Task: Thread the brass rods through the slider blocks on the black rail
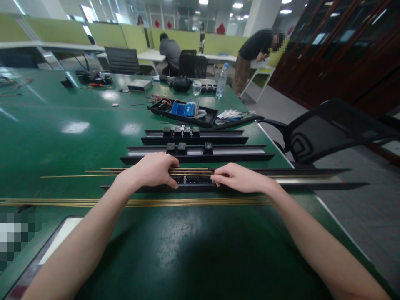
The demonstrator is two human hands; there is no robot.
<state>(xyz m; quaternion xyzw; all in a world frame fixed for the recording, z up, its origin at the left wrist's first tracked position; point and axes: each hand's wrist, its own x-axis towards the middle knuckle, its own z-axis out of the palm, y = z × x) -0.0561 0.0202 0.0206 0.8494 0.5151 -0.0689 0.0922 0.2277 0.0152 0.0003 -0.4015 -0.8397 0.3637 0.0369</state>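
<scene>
My left hand [153, 168] curves over the nearest long black rail [325, 185], thumb towards its near wall. Several thin brass rods [190, 171] run between its thumb and fingers and stick out to the left. Further right, my right hand [239, 177] pinches these rods with its fingertips; its other fingers are curled under. Dark blocks [196, 179] sit in the rail's channel between my hands, partly hidden by the rods. A bundle of longer brass rods [187, 203] lies on the green table [200, 246] in front of the rail.
Two shorter black rails with blocks, a middle one [237, 157] and a far one [218, 140], lie beyond. Behind them are a black tray [206, 121], gloves [231, 116] and a bottle [222, 81]. A mesh chair [331, 129] stands at right. Two people are in the background.
</scene>
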